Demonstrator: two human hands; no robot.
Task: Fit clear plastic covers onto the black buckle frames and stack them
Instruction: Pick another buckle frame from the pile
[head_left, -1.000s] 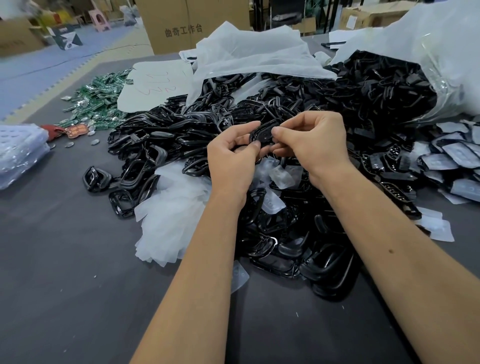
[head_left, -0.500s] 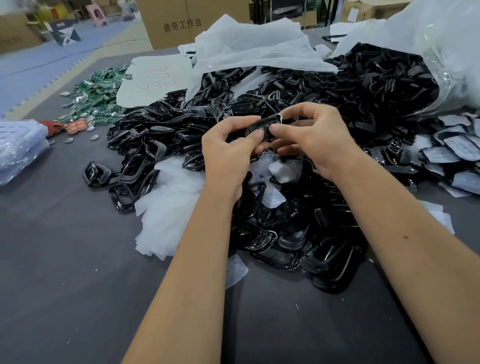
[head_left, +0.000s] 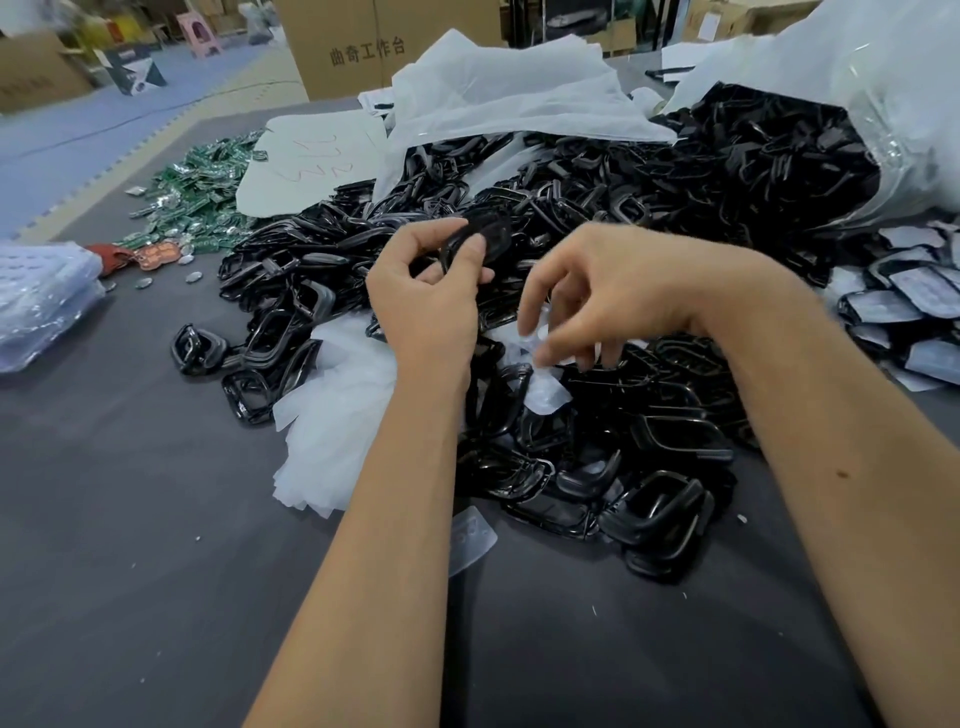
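My left hand (head_left: 423, 296) holds a black buckle frame (head_left: 491, 236) up over the big heap of black buckle frames (head_left: 675, 208). My right hand (head_left: 618, 291) is lower, to the right, apart from that frame. Its fingers curl down onto the loose clear plastic covers (head_left: 543, 395) in the heap, and thumb and forefinger pinch one clear cover (head_left: 537, 340); the fingertips are blurred. Covered buckles (head_left: 904, 306) lie overlapping at the right edge. A white mound of clear covers (head_left: 337, 415) lies left of my left forearm.
Green packets (head_left: 197, 197) lie scattered at the back left beside a white sheet (head_left: 311, 156). Clear plastic bags (head_left: 41, 301) sit at the left edge. A white bag (head_left: 509, 93) and a large clear bag (head_left: 883, 104) spill frames. A cardboard box (head_left: 363, 47) stands behind the dark grey table (head_left: 156, 571).
My right hand let go of the buckle frame and dropped down and right onto the clear covers. My left hand kept the frame and lifted it slightly.
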